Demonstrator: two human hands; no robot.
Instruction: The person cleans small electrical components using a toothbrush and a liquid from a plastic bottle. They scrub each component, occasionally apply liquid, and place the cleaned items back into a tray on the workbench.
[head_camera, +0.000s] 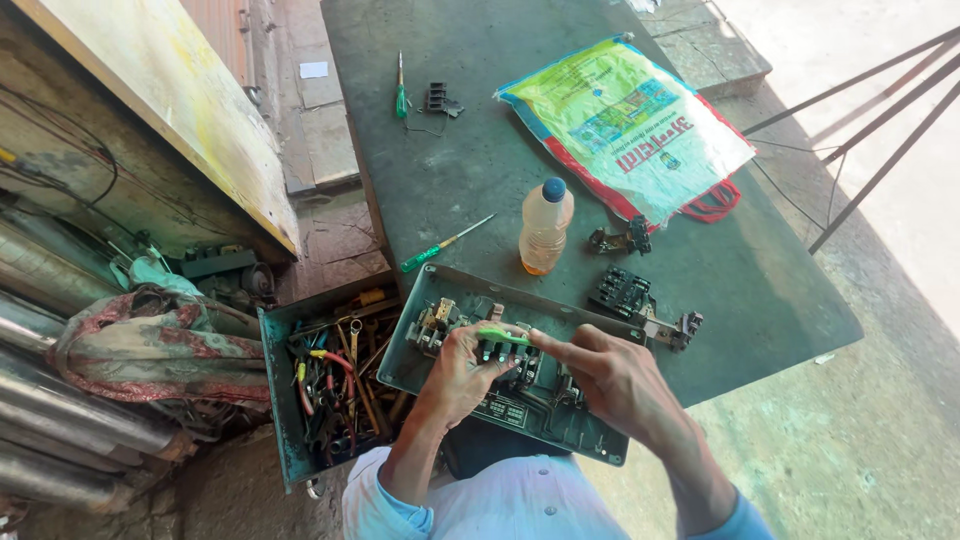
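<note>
Switch box (560, 420) under both hands; bottle (545, 228), screwdriver (445, 244) just beyond.

left hand (462, 368) + right hand (612, 378) | green screwdriver (503, 338) | metal panel (560, 420)

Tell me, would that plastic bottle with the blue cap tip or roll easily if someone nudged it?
The bottle is tall and narrow and stands upright on the metal table, so a nudge near the cap would probably tip it. Once down, its round body would likely roll. Pale liquid seems to fill most of it, which should steady it somewhat.
</note>
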